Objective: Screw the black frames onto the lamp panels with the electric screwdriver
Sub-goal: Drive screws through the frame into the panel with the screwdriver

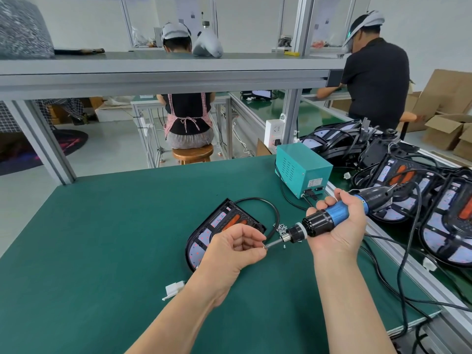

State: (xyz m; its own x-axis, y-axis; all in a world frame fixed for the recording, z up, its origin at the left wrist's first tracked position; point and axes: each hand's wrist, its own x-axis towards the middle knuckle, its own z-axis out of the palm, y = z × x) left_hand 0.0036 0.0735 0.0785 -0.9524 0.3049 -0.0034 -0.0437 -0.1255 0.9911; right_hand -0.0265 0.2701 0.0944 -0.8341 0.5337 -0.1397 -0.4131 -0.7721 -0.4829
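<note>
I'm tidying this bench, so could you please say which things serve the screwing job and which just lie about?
Job: electric screwdriver in right hand; left hand pinching its bit; lamp panel; loose screws; teal power box.
Lying about: white connector; cardboard boxes; stool.

Assembly workshop, green-matted workbench (115, 226), aluminium racking (163, 79), capped workers (188, 111) (backs turned), lamp panels (445, 233).

No text can be read. The white label (315, 182) on the teal power box (304, 169), near the tabletop's (127, 226) far right edge, carries print too small to make out. The sheets (190, 11) on the back wall are blurred.
</note>
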